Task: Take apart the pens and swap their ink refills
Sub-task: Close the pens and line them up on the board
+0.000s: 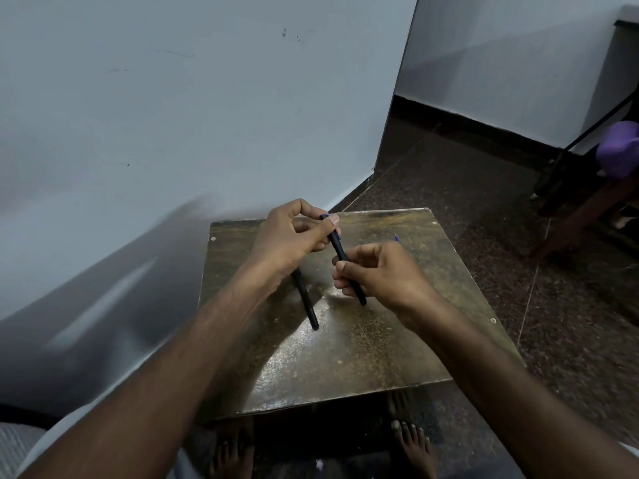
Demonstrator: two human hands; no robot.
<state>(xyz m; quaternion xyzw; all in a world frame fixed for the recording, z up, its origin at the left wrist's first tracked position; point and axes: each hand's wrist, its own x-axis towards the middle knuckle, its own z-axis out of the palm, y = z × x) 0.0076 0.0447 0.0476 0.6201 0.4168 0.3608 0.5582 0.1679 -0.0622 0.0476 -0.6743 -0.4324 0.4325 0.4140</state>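
Observation:
Above the small worn brown table (349, 361), both my hands hold one black pen (340, 252), which slants from far-left to near-right. My left hand (290, 236) pinches its upper end, where a bit of blue shows. My right hand (383, 271) grips its lower half, and the tip sticks out below the fingers. A second black pen (308, 305) lies on the table, its upper end hidden under my left hand. A small blue tip (397, 238) pokes out behind my right hand; I cannot tell what it belongs to.
A pale wall (173, 115) stands close on the left and behind the table. Dark speckled floor (484, 202) spreads to the right. Wooden furniture (584, 209) with a purple object (619, 150) is at the far right. Bare feet (411, 440) rest under the table's near edge.

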